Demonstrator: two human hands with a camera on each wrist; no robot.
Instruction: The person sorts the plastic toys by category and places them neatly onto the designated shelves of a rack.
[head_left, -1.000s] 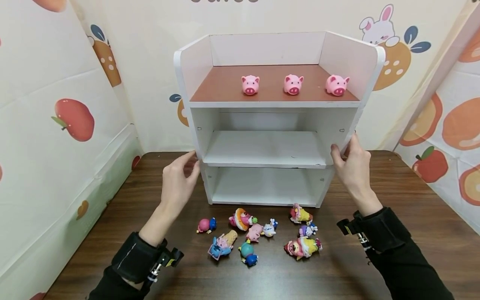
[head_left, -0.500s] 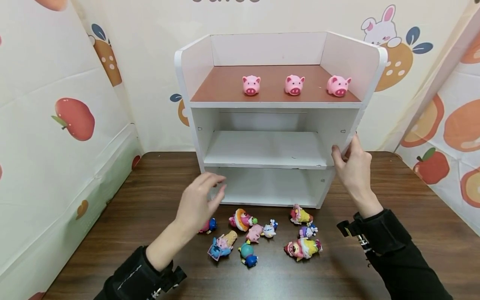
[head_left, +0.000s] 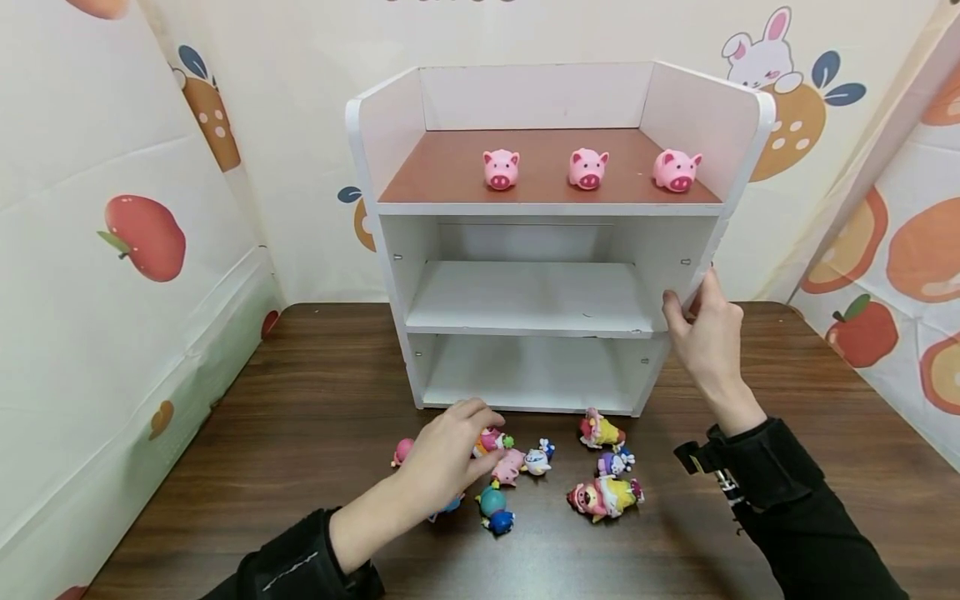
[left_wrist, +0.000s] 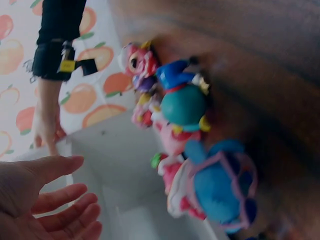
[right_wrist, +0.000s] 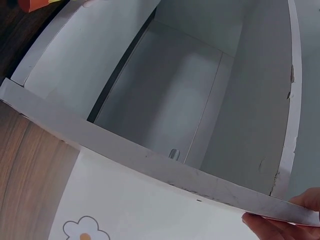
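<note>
My left hand [head_left: 450, 450] hovers over the left group of small toy figures on the table, fingers spread and holding nothing. Closest to it are a pink pig figure [head_left: 507, 468], a pink figure with a green tip [head_left: 493, 440] and a teal-and-blue figure [head_left: 495, 508]. It partly hides a blue figure [left_wrist: 217, 192], plainer in the left wrist view. My right hand [head_left: 705, 342] pinches the right side panel of a white shelf unit [head_left: 551, 208], thumb and fingers on either side of its edge [right_wrist: 280, 215]. Three pink pigs [head_left: 585, 169] stand in a row on its brown top.
Several more figures, including a pink-and-yellow one [head_left: 606, 497], lie on the right of the wooden table [head_left: 337, 367]. A white-and-blue one [head_left: 538, 458] lies by the pig. Behind the unit rises a wall [head_left: 300, 150] with fruit prints.
My left hand has let go of the unit's left side and moved right and toward me, over the left group of figures. The right hand has kept its hold on the panel.
</note>
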